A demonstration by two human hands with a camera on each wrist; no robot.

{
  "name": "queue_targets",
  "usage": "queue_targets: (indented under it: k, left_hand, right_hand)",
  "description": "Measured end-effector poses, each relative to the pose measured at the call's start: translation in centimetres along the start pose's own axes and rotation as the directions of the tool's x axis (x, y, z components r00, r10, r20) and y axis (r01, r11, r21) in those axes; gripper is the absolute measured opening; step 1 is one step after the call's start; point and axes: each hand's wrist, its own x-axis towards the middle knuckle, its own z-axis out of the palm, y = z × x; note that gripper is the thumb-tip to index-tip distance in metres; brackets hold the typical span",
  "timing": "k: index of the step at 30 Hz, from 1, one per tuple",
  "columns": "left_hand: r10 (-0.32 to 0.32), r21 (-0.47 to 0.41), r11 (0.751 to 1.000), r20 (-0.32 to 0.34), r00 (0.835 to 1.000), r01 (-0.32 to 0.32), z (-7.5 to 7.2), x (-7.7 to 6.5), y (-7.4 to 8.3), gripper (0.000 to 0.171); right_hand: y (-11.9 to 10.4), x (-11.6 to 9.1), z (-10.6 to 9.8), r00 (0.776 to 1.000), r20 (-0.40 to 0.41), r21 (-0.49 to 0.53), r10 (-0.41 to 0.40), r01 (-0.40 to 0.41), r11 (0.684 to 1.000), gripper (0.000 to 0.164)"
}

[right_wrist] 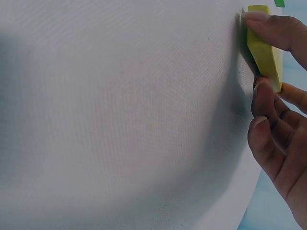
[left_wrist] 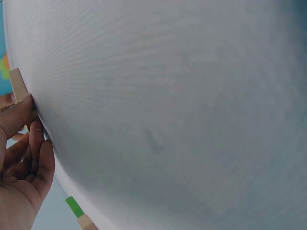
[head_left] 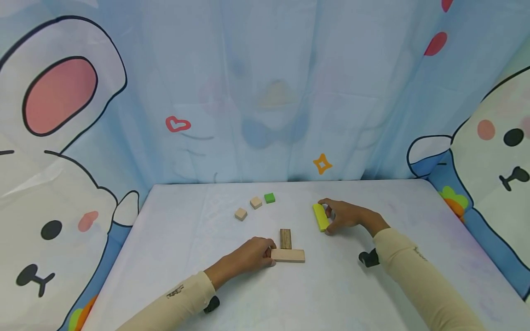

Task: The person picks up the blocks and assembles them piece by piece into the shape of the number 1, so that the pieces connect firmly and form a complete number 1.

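In the head view my left hand [head_left: 253, 253] pinches the left end of a pale wooden block [head_left: 290, 255] lying crosswise on the table. A darker brown wooden block [head_left: 285, 238] stands end-on behind its middle, so the two form a T shape. The left wrist view shows the thumb and fingers at the end of that pale block [left_wrist: 19, 85]. Off to the right, my right hand [head_left: 347, 215] grips a yellow block [head_left: 320, 217] by its two ends, thumb at the near end. In the right wrist view the yellow block [right_wrist: 263, 50] sits between thumb and fingers.
Two small pale wooden cubes [head_left: 256, 202] and a small green block [head_left: 269, 197] lie farther back on the white table [head_left: 198, 207]. A blue curtain [head_left: 265, 92] with cartoon figures hangs behind. Dark wrist cameras [head_left: 368, 258] sit under both sleeves.
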Motion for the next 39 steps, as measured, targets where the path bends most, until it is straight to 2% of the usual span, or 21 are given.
queue_targets:
  k: [19,39]
  left_hand:
    - [0.01,-0.005,1.0,-0.005,1.0,-0.01,-0.1,-0.12,0.11,0.03]
    - [0.0,-0.002,1.0,-0.004,1.0,0.0,-0.07,-0.11,0.11,0.031]
  right_hand:
    - [-0.47,-0.27,0.03,0.999,-0.022,0.007,-0.028,0.028,1.0,0.101]
    - [-0.39,0.62,0.52,0.998,-0.036,0.018,-0.054,0.055,0.998,0.105]
